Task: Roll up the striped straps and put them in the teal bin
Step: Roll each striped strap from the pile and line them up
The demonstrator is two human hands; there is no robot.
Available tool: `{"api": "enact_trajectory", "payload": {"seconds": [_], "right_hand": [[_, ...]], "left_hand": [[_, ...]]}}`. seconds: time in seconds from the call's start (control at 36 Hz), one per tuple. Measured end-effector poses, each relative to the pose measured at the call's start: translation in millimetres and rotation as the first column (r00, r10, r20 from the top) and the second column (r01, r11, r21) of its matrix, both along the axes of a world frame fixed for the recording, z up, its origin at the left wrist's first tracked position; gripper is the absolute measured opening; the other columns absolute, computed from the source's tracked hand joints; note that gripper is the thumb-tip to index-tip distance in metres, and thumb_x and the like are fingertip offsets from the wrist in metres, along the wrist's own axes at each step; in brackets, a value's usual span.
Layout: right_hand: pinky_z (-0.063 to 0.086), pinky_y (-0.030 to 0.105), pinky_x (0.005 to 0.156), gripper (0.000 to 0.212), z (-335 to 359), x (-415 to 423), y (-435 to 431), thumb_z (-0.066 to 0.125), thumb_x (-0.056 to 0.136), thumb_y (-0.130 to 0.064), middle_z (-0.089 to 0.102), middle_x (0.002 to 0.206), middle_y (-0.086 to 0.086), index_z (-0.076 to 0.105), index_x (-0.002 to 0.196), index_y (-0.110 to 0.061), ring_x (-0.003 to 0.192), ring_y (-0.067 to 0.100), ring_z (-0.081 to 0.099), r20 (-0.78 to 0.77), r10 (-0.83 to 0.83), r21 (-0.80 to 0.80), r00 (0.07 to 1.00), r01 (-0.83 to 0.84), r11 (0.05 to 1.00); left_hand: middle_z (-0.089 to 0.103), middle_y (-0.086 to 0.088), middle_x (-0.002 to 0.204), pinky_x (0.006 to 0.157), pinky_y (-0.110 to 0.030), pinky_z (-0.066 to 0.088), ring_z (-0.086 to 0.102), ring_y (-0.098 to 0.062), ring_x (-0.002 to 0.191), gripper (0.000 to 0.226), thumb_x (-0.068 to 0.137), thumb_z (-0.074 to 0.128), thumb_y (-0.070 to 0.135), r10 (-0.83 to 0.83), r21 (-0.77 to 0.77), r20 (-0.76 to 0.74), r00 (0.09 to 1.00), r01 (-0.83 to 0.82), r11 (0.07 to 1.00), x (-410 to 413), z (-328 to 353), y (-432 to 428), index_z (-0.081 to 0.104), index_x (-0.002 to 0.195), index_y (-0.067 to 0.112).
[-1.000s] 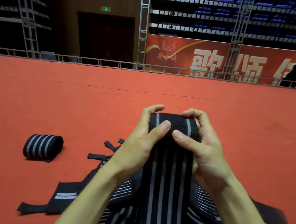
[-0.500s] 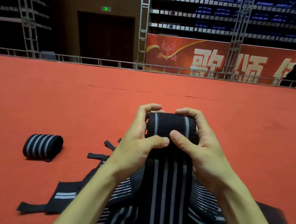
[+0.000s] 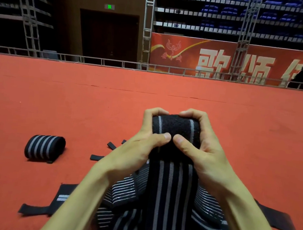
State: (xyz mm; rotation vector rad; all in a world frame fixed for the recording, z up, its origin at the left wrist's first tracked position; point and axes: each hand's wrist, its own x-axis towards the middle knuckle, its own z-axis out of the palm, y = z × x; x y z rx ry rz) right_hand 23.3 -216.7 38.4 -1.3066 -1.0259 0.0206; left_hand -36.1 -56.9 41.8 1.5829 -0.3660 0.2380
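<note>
A red carpet [image 3: 73, 106] fills the middle and lower frame. At bottom centre lies a heap of loose straps [image 3: 124, 190]. From it one strap [image 3: 170, 182] rises to a roll at centre, gripped on both sides: the left hand [image 3: 139, 149] and right hand [image 3: 202, 154] curl around it, thumbs pressed on its front. A finished roll [image 3: 44, 147] lies at lower left, well apart.

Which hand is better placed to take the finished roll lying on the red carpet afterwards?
Left. The finished roll lies nearer the left hand; the right hand would have to cross over the strap both hold.
</note>
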Motion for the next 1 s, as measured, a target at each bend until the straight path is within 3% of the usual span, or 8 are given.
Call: {"api": "enact_trajectory", "payload": {"seconds": [0.03,0.14,0.28,0.42,0.64,0.75,0.89,1.0], "right_hand": [[0.051,0.02,0.075,0.035,1,-1,-1,0.059,0.088,-0.01,0.061,0.096,-0.011,0.049,0.117,-0.027,0.087,0.006,0.06,0.001,0.001,0.002,1.0,-0.001,1.0],[0.053,0.023,0.076,0.036,5,-2,-2,0.062,0.086,-0.009,0.063,0.099,-0.005,0.052,0.115,-0.027,0.089,0.009,0.062,-0.003,-0.01,0.02,1.0,0.01,1.0],[0.058,0.041,0.08,0.041,7,1,-3,0.072,0.08,-0.02,0.068,0.099,0.006,0.057,0.115,-0.037,0.088,0.02,0.066,-0.076,-0.049,0.026,0.996,0.051,0.998],[0.055,0.025,0.067,0.038,10,-1,-5,0.072,0.081,-0.033,0.068,0.087,-0.005,0.057,0.115,-0.03,0.078,0.01,0.064,-0.154,-0.015,0.052,0.988,0.023,0.998],[0.05,0.016,0.06,0.027,8,0,-1,0.064,0.082,-0.019,0.065,0.074,-0.011,0.057,0.108,-0.015,0.067,0.002,0.06,-0.049,-0.094,0.097,0.994,0.098,0.99],[0.049,0.016,0.063,0.025,6,3,-1,0.068,0.084,-0.019,0.064,0.077,-0.012,0.058,0.107,-0.017,0.07,0.001,0.058,-0.005,-0.136,0.091,0.991,0.136,0.986],[0.05,0.02,0.066,0.024,3,6,0,0.068,0.084,-0.02,0.065,0.083,-0.01,0.061,0.107,-0.023,0.075,0.006,0.059,-0.003,-0.161,0.059,0.987,0.161,0.985],[0.053,0.028,0.066,0.032,2,5,2,0.07,0.081,-0.028,0.067,0.083,-0.004,0.06,0.111,-0.035,0.076,0.011,0.062,-0.114,-0.132,0.022,0.985,0.135,0.991]], "left_hand": [[0.063,-0.011,0.118,0.084,-0.047,0.056,0.066,-0.027,0.099,0.03,0.09,0.054,0.027,0.001,0.004,0.002,1.0,-0.001,1.0,-1,0,0,0.047,0.109,0.049],[0.061,0.001,0.104,0.069,-0.028,0.052,0.061,-0.016,0.088,0.029,0.091,0.056,0.025,0.019,0.018,0.089,0.996,-0.021,1.0,-1,2,1,0.05,0.111,0.045],[0.066,-0.004,0.11,0.085,-0.043,0.055,0.065,-0.021,0.098,0.038,0.082,0.069,0.016,0.11,-0.016,0.227,0.968,-0.11,0.994,1,2,-1,0.061,0.114,0.035],[0.068,-0.001,0.107,0.093,-0.041,0.051,0.064,-0.019,0.103,0.043,0.081,0.066,0.004,0.169,0.06,0.331,0.928,-0.199,0.978,2,4,-5,0.063,0.111,0.035],[0.069,-0.003,0.11,0.097,-0.045,0.052,0.064,-0.021,0.106,0.042,0.079,0.068,0.005,0.176,0.053,0.313,0.933,-0.202,0.978,3,3,-6,0.063,0.11,0.034],[0.068,-0.004,0.112,0.096,-0.044,0.053,0.064,-0.02,0.105,0.043,0.08,0.068,0.007,0.172,0.058,0.28,0.944,-0.195,0.979,1,3,-5,0.062,0.112,0.034],[0.068,0.0,0.116,0.076,-0.031,0.057,0.068,-0.013,0.1,0.05,0.086,0.069,0.005,0.09,0.051,0.144,0.985,-0.098,0.994,-1,3,2,0.055,0.124,0.034],[0.069,-0.001,0.115,0.085,-0.041,0.058,0.069,-0.021,0.101,0.048,0.078,0.071,0.006,0.141,0.057,0.194,0.971,-0.154,0.986,0,5,5,0.062,0.117,0.032]]}}
